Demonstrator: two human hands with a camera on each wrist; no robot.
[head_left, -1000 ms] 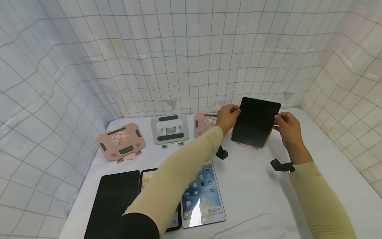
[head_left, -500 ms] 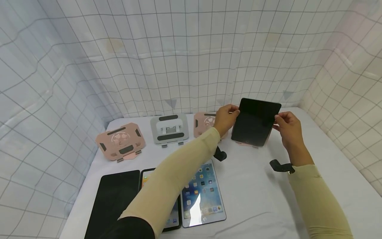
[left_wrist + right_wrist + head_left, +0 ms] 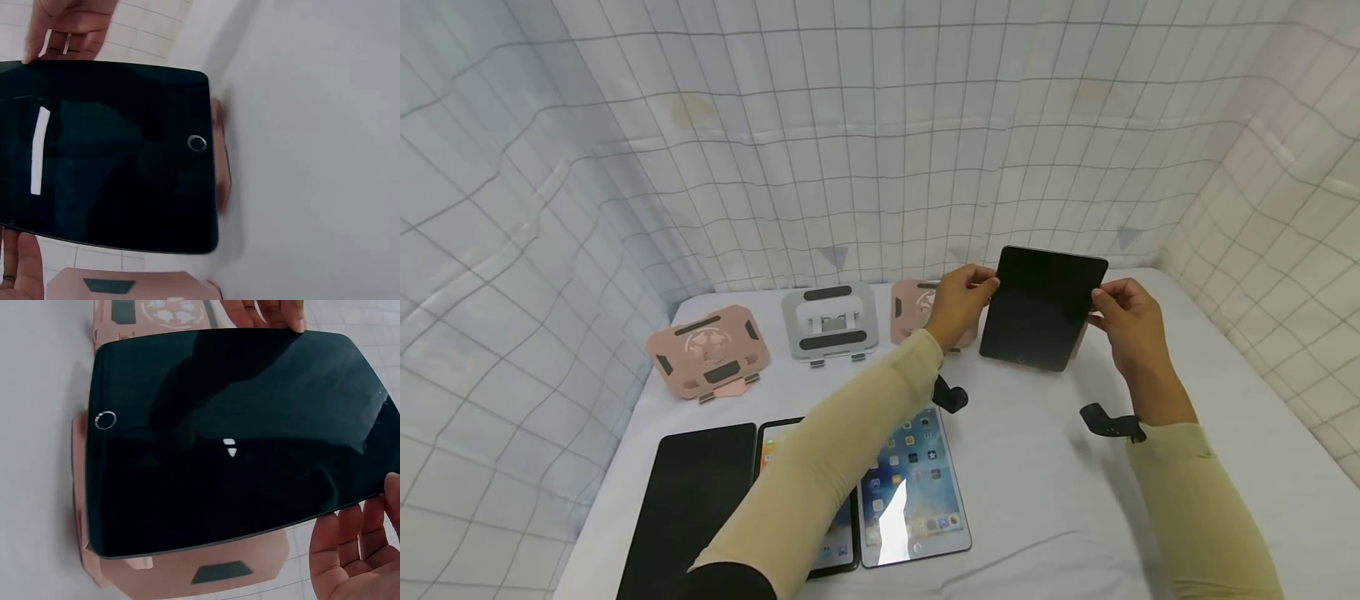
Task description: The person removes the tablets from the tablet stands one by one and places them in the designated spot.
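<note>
A black tablet with a dark screen (image 3: 1043, 308) stands tilted back at the far right, home button at its lower edge. My left hand (image 3: 961, 304) pinches its left side, thumb in front. On the opposite side my right hand (image 3: 1129, 321) pinches the edge between thumb and fingers. Behind the tablet is a pink tablet stand (image 3: 219, 569), mostly hidden; its base edge (image 3: 222, 165) shows past the tablet's lower end in the left wrist view.
Another pink stand (image 3: 910, 310) is beside my left hand, partly covered by it. Farther left are a grey stand (image 3: 831, 321) and a tilted pink stand (image 3: 709, 350). In front lie a dark tablet (image 3: 696, 500), a lit black-framed tablet (image 3: 842, 542) and a white tablet (image 3: 917, 492).
The tablet's lower edge has shifted slightly, covering the pink base edge seen below it earlier in the head view. My left hand has moved slightly left, still pinching. The right grip looks unchanged.
</note>
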